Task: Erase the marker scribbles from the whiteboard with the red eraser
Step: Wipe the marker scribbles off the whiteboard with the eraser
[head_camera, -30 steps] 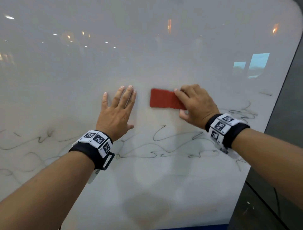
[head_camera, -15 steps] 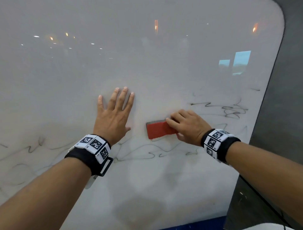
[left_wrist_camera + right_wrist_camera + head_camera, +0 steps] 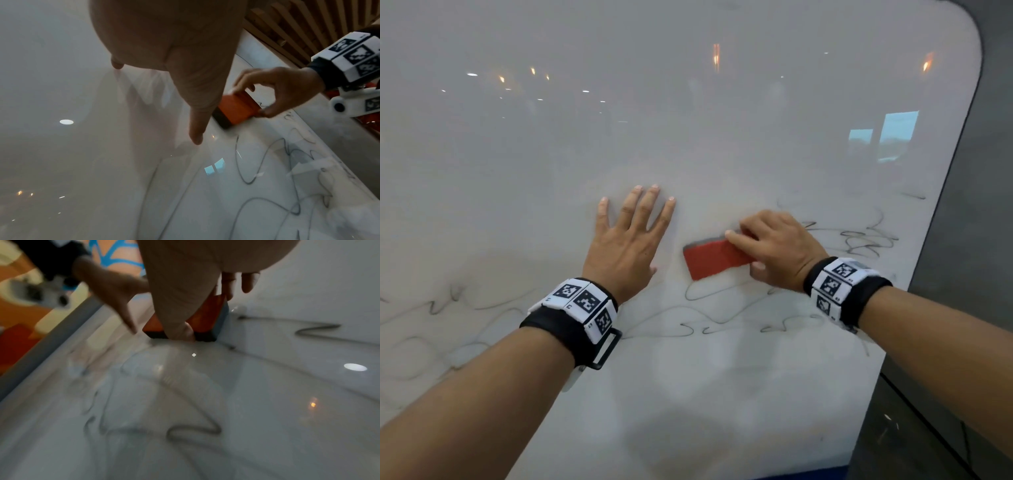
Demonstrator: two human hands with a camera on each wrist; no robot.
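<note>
The large glossy white whiteboard (image 3: pixel 688 137) fills almost the whole head view, and it reflects ceiling lamps and a window. On it lies the flat rectangular red eraser (image 3: pixel 714 261) with a dark grey felt layer under the red top. The eraser is pressed flat on the board, a little right of the middle. Its long axis runs left to right in the head view, slightly tilted: the left end sits a bit lower and nearer to the person, and the right end goes up under the fingers. The free short end points toward the left hand.

The right hand (image 3: pixel 777 250) grips the eraser at its right half. The fingers are curled over the top edge and the thumb holds the lower edge, so the eraser is pinched between them. In the right wrist view the thumb (image 3: pixel 180 331) presses on the dark edge of the eraser (image 3: pixel 207 316).

The left hand (image 3: pixel 626 246) lies flat on the board just beside the eraser, apart from it. Its fingers are straight and a little spread, and it holds nothing.

Thin black marker scribbles (image 3: pixel 722 318) run in loops below the eraser and both wrists, more of them (image 3: pixel 866 240) sit to the right of the right hand, and fainter ones are at the far left. In the left wrist view the scribbles (image 3: pixel 267 170) curl near the eraser (image 3: pixel 236 108).

Both wrists carry black bands with white blocks of black square patterns (image 3: pixel 582 301).
</note>
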